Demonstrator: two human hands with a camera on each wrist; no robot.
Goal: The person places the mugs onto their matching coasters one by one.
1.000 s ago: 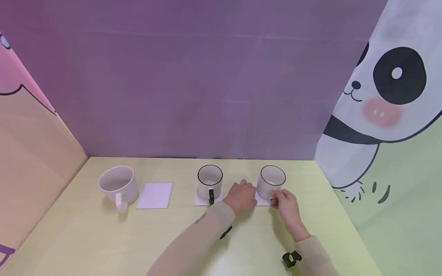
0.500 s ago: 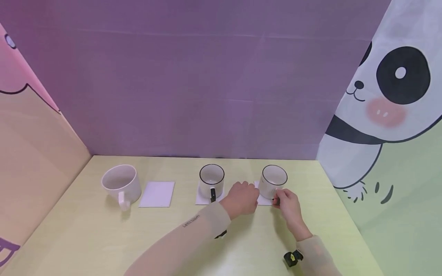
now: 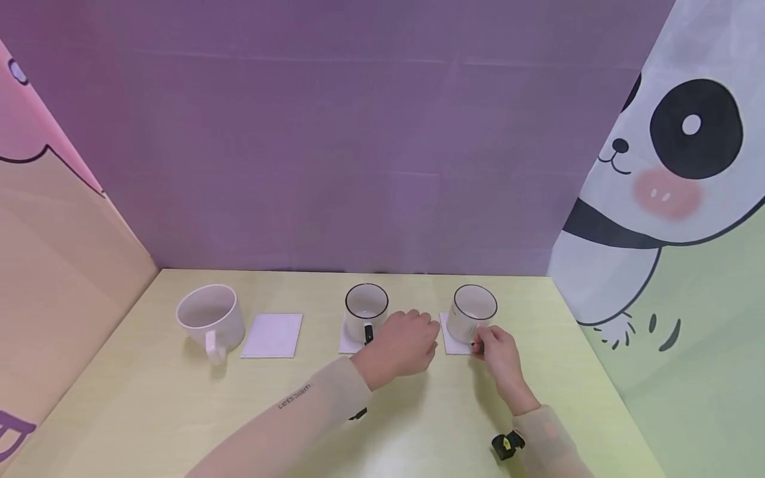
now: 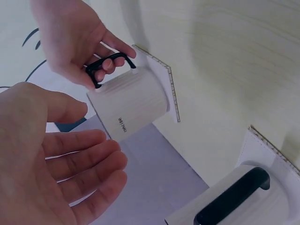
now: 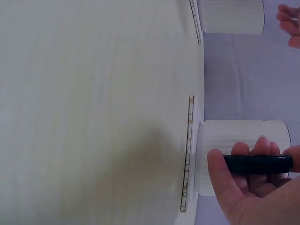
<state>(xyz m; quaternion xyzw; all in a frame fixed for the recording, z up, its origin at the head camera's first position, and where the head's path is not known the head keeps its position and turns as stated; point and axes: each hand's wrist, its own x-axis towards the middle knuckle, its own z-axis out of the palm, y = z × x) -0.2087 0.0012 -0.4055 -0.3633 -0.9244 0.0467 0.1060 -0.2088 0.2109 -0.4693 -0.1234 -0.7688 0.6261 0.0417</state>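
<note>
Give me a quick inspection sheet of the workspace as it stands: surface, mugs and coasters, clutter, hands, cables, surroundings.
Surface: pale yellow-green table, wood grain.
Job's things: right mug, black rim and handle, upright on its white coaster; middle mug, same style, on a second coaster.
Clutter: cream mug standing on the table beside a bare coaster.
Hands: right hand grips the right mug's black handle; left hand with relaxed fingers, between the two black-rimmed mugs, holding nothing.
Cables: nothing seen.
Surroundings: purple back wall, panda panel at right, pink and tan panel at left.
</note>
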